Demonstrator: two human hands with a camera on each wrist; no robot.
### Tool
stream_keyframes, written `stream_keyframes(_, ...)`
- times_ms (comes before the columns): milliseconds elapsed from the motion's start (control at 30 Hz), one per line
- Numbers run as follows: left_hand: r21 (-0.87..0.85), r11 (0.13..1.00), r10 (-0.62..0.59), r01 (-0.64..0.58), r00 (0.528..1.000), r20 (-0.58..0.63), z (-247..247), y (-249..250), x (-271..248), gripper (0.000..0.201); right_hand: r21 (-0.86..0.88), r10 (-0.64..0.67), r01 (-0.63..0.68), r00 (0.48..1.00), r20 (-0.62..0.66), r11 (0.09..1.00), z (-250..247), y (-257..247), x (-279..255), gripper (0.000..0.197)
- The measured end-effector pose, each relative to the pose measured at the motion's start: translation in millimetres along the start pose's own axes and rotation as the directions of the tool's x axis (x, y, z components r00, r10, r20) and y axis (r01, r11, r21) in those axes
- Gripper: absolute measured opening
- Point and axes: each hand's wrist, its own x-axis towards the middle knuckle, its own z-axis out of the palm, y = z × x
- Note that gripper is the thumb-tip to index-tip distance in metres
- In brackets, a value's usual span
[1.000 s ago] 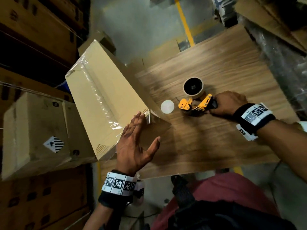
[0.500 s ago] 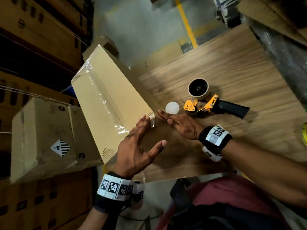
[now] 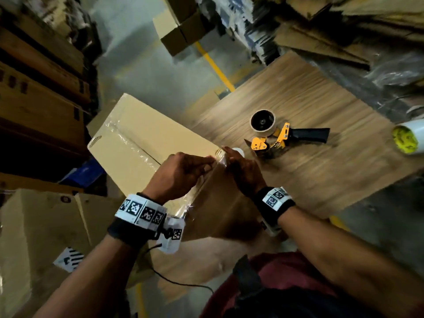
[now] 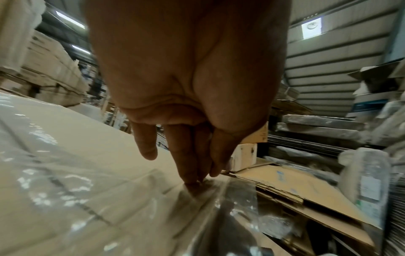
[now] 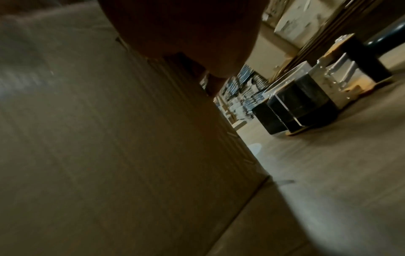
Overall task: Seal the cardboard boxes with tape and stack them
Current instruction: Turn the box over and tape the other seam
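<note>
A tan cardboard box (image 3: 149,138) stands on the left end of the wooden table (image 3: 321,184), with clear tape (image 4: 65,181) running along its top seam. My left hand (image 3: 205,160) lies on the top near the right corner, and its straight fingers (image 4: 190,173) press the tape at the edge. On the box's shaded side face (image 5: 109,138) rests my right hand (image 3: 229,154), fingers pointing up at the same corner. A yellow and black tape dispenser (image 3: 275,136) lies on the table to the right of both hands, held by neither.
Larger cardboard boxes (image 3: 46,226) stand at the lower left beside the table. A white roll with a yellow core (image 3: 407,140) lies at the table's right edge. Flattened cardboard (image 3: 321,42) is piled behind the table. A small white disc (image 3: 239,150) peeks out beside my right hand.
My right hand let go of the tape dispenser and came over to the box's corner. My left hand moved from the box's side up onto its taped top edge.
</note>
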Motion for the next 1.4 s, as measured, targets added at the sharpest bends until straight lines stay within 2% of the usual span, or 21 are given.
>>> stream_keyframes(67,0.047,0.997,0.066,-0.067,0.998,0.010,0.2,-4.0,1.7,0.025,-0.136,-0.034,0.033,0.999,-0.003,0.990,8.5,3.0,-4.0,0.044)
stream_keyframes(133,0.097,0.987,0.128,-0.129,0.992,0.021,0.4,-5.9,2.2,0.026,-0.148,-0.032,0.037,0.999,0.038,0.988,5.4,4.8,-6.9,0.049)
stream_keyframes(200,0.097,0.983,0.155,-0.157,0.987,0.028,-0.1,-8.7,1.3,0.026,-0.037,0.088,-0.085,0.994,0.061,0.996,-4.1,-2.0,-13.5,0.056)
stream_keyframes(233,0.066,0.985,0.156,-0.158,0.987,0.027,-0.8,-10.6,1.1,0.026,0.060,0.168,-0.170,0.985,0.039,0.984,-8.4,-5.0,-16.1,0.069)
stream_keyframes(300,-0.004,0.990,0.144,-0.144,0.989,0.019,-1.6,-15.1,1.9,0.025,0.331,0.353,-0.313,0.933,-0.068,0.890,-12.7,-12.7,-14.7,0.092)
stream_keyframes(367,-0.053,0.990,0.133,-0.133,0.991,0.004,-0.6,-17.4,3.1,0.024,0.411,0.435,-0.352,0.892,-0.125,0.841,-8.0,-15.4,-8.4,0.083)
stream_keyframes(433,-0.092,0.988,0.123,-0.125,0.992,-0.026,2.0,-19.5,4.8,0.022,0.272,0.375,-0.333,0.920,-0.117,0.903,-1.2,-19.7,-8.5,0.070)
stream_keyframes(467,-0.096,0.988,0.121,-0.125,0.992,-0.044,3.2,-20.5,5.1,0.021,0.184,0.330,-0.308,0.938,-0.108,0.933,1.3,-23.2,-11.0,0.070)
stream_keyframes(533,-0.089,0.988,0.120,-0.126,0.991,-0.066,5.3,-21.8,4.2,0.019,0.041,0.305,-0.302,0.948,-0.091,0.952,2.8,-23.0,-16.7,0.077)
stream_keyframes(633,-0.071,0.990,0.120,-0.125,0.991,-0.064,7.7,-20.5,0.7,0.021,-0.180,0.331,-0.329,0.943,-0.023,0.927,-14.7,-18.5,-22.7,0.086)
stream_keyframes(700,-0.061,0.990,0.120,-0.124,0.990,-0.071,8.1,-18.8,-0.8,0.021,-0.127,0.311,-0.317,0.948,-0.061,0.940,-28.4,-27.2,-21.2,0.084)
stream_keyframes(767,-0.068,0.990,0.118,-0.124,0.990,-0.079,8.0,-18.4,-0.8,0.021,0.072,0.282,-0.275,0.950,-0.131,0.959,-39.3,-50.6,-10.9,0.075)
stream_keyframes(833,-0.072,0.990,0.117,-0.123,0.990,-0.084,8.1,-18.5,-1.2,0.021,0.206,0.276,-0.249,0.955,-0.110,0.946,-50.7,-77.5,6.0,0.068)
stream_keyframes(967,-0.081,0.991,0.096,-0.103,0.992,-0.084,8.8,-19.0,-1.2,0.021,0.201,0.271,-0.285,0.958,0.093,0.937,-65.3,-83.9,31.0,0.036)
stream_keyframes(1067,-0.124,0.989,0.069,-0.080,0.994,-0.085,8.6,-18.7,-1.8,0.021,0.289,0.270,-0.311,0.947,0.174,0.905,-68.8,-66.7,37.5,0.033)
stream_keyframes(1167,-0.117,0.990,0.071,-0.081,0.994,-0.085,9.8,-19.2,-2.4,0.021,0.269,0.220,-0.262,0.959,0.176,0.927,-70.1,-57.5,40.6,0.032)
stream_keyframes(1400,-0.102,0.991,0.074,-0.084,0.992,-0.103,10.9,-19.0,-3.6,0.023,0.190,0.199,-0.230,0.966,0.167,0.955,-61.6,-43.8,28.1,0.025)
